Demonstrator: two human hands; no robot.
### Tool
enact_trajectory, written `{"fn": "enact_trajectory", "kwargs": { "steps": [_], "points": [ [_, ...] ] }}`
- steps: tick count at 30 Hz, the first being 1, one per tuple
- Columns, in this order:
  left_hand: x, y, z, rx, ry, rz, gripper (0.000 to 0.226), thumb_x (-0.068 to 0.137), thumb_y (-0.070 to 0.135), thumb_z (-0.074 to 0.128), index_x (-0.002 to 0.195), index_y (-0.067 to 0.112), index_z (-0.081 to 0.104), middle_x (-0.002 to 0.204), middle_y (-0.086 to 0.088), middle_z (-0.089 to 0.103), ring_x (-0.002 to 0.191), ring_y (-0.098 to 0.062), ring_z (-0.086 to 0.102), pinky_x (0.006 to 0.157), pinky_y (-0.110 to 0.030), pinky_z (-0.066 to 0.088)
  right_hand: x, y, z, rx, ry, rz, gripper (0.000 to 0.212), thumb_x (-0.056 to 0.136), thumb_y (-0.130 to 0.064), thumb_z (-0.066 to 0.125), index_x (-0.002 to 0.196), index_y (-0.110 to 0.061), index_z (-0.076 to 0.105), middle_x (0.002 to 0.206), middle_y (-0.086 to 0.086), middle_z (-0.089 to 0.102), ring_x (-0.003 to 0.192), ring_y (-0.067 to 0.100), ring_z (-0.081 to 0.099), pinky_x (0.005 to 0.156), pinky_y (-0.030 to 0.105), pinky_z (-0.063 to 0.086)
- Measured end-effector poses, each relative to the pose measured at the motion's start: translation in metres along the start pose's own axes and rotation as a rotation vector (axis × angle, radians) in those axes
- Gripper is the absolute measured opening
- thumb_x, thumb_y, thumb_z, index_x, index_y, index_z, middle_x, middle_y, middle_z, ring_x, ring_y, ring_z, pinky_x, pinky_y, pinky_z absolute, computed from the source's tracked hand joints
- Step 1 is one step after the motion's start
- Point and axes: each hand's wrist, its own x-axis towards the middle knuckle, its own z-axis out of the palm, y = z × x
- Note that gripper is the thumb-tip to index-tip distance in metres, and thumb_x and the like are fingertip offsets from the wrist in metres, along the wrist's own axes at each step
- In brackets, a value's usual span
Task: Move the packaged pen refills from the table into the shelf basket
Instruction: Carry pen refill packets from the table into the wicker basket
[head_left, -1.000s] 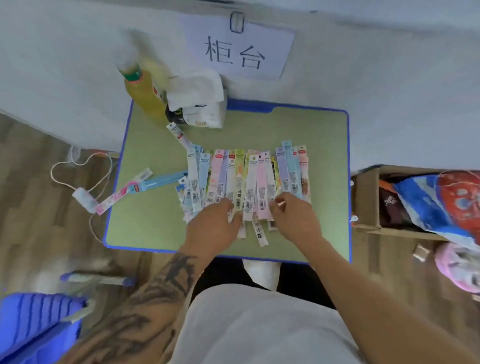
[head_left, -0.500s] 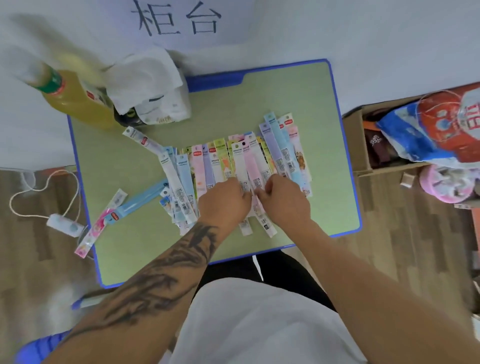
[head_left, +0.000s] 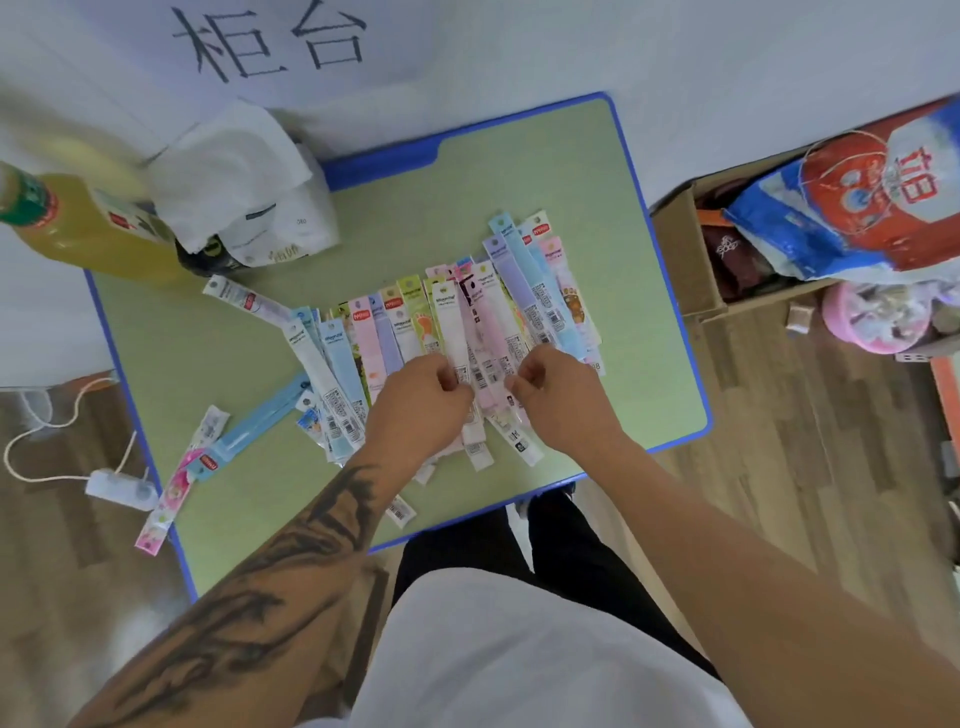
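Note:
Several packaged pen refills in pastel sleeves lie fanned across the middle of the green table. My left hand rests on the near ends of the middle packs, its fingers curled onto a white pack. My right hand lies beside it, its fingers curled onto the pink packs. Three more packs lie apart at the table's left edge. No shelf basket is in view.
A yellow drink bottle and a white plastic bag stand at the table's far left corner. A cardboard box with colourful bags sits on the floor to the right. A white cable and plug lie on the floor to the left.
My hands have drawn closer together over the middle packs and curled onto them. The camera has tilted, so the table sits rotated in view.

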Motion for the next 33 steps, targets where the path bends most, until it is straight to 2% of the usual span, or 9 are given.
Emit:
{"fn": "enact_trajectory", "kwargs": {
  "steps": [3, 6, 9, 12, 19, 23, 27, 31, 33],
  "points": [
    [-0.013, 0.006, -0.004, -0.091, 0.024, -0.001, 0.017, 0.090, 0.028, 0.067, 0.077, 0.020, 0.058, 0.072, 0.003, 0.063, 0.068, -0.019, 0.061, 0.065, -0.034, 0.050, -0.004, 0.004, -0.004, 0.007, 0.046, -0.054, 0.015, 0.098, -0.032, 0.066, 0.089, -0.020, 0.063, 0.100, 0.004, 0.066, 0.090, 0.021, 0.064, 0.077, 0.035, 0.050],
    [-0.032, 0.017, -0.004, -0.168, 0.037, 0.021, 0.019, 0.090, 0.023, 0.068, 0.076, 0.016, 0.057, 0.063, 0.006, 0.054, 0.058, -0.015, 0.052, 0.059, -0.030, 0.042, -0.017, 0.006, -0.015, 0.195, 0.045, -0.068, 0.019, 0.097, -0.027, 0.068, 0.083, -0.017, 0.060, 0.090, 0.000, 0.066, 0.081, 0.014, 0.059, 0.070, 0.027, 0.040],
    [-0.052, 0.030, -0.001, -0.275, 0.012, 0.025, 0.022, 0.092, 0.021, 0.070, 0.075, 0.016, 0.056, 0.062, 0.005, 0.057, 0.060, -0.019, 0.059, 0.059, -0.033, 0.048, -0.041, 0.012, -0.030, 0.493, 0.018, -0.015, 0.021, 0.096, -0.020, 0.072, 0.081, -0.013, 0.058, 0.076, 0.003, 0.066, 0.066, 0.015, 0.056, 0.066, 0.031, 0.046],
    [-0.076, 0.054, 0.010, -0.389, -0.023, 0.017, 0.017, 0.095, 0.017, 0.069, 0.081, 0.013, 0.061, 0.072, -0.005, 0.071, 0.063, -0.021, 0.069, 0.060, -0.036, 0.055, -0.073, 0.032, -0.050, 0.735, 0.037, 0.036, 0.022, 0.094, -0.017, 0.075, 0.081, -0.013, 0.057, 0.079, 0.009, 0.069, 0.070, 0.020, 0.060, 0.062, 0.035, 0.049],
    [-0.157, 0.139, 0.088, -0.634, 0.036, 0.138, 0.022, 0.093, 0.001, 0.070, 0.078, 0.000, 0.055, 0.073, -0.022, 0.068, 0.060, -0.025, 0.068, 0.057, -0.035, 0.061, -0.164, 0.126, -0.125, 1.109, 0.136, -0.016, 0.016, 0.094, -0.009, 0.073, 0.095, -0.011, 0.057, 0.086, 0.010, 0.078, 0.068, 0.019, 0.067, 0.067, 0.039, 0.052],
    [-0.205, 0.187, 0.158, -0.537, -0.029, 0.256, 0.025, 0.092, 0.003, 0.072, 0.079, -0.005, 0.053, 0.068, -0.015, 0.069, 0.058, -0.018, 0.067, 0.055, -0.028, 0.056, -0.216, 0.202, -0.160, 1.219, 0.272, -0.031, 0.015, 0.094, -0.007, 0.073, 0.095, -0.009, 0.059, 0.085, 0.009, 0.078, 0.067, 0.018, 0.070, 0.059, 0.032, 0.053],
    [-0.241, 0.231, 0.230, -0.453, -0.160, 0.349, 0.019, 0.090, 0.001, 0.075, 0.085, 0.004, 0.057, 0.087, -0.013, 0.079, 0.076, -0.027, 0.077, 0.067, -0.040, 0.062, -0.267, 0.279, -0.175, 1.326, 0.399, 0.004, 0.016, 0.094, -0.008, 0.073, 0.102, -0.005, 0.060, 0.091, 0.016, 0.078, 0.075, 0.027, 0.074, 0.059, 0.031, 0.054],
    [-0.280, 0.269, 0.297, -0.287, -0.307, 0.416, 0.028, 0.091, 0.007, 0.076, 0.103, 0.002, 0.052, 0.099, -0.001, 0.080, 0.087, -0.022, 0.079, 0.075, -0.043, 0.064, -0.309, 0.345, -0.181, 1.385, 0.596, 0.036, 0.020, 0.093, -0.008, 0.075, 0.106, -0.004, 0.060, 0.092, 0.021, 0.077, 0.087, 0.046, 0.072, 0.074, 0.051, 0.057],
    [-0.297, 0.287, 0.324, -0.211, -0.379, 0.449, 0.031, 0.091, 0.008, 0.076, 0.106, 0.001, 0.050, 0.100, 0.001, 0.080, 0.087, -0.020, 0.079, 0.075, -0.042, 0.065, -0.327, 0.372, -0.184, 1.417, 0.690, 0.044, 0.018, 0.094, -0.007, 0.074, 0.105, -0.005, 0.060, 0.090, 0.023, 0.076, 0.087, 0.046, 0.072, 0.075, 0.048, 0.057]
  ]
}}
